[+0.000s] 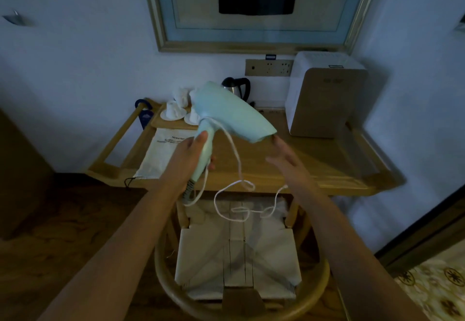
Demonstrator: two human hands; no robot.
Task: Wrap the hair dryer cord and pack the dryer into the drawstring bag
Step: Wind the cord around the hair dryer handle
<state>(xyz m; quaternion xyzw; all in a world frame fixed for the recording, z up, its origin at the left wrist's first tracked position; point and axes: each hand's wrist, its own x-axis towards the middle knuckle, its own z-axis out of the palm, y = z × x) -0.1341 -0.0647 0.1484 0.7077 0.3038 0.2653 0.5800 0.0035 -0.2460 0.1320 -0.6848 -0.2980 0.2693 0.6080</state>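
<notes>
A pale green hair dryer (227, 113) is held in the air above the wooden desk (289, 167), nozzle pointing right. My left hand (187, 159) is shut on its handle. One turn of the white cord (236, 159) lies around the top of the handle, and the rest hangs in loose loops below the desk edge. My right hand (289, 163) is just right of the cord, under the nozzle, fingers spread, and holds nothing that I can see. The white drawstring bag (161, 156) lies flat on the desk's left part, behind my left hand.
A tray with white cups (173, 113) and a black and steel kettle (237, 89) stand at the back of the desk. A white box-shaped appliance (324, 96) stands at the right. A wooden chair with a woven seat (236, 257) sits under me.
</notes>
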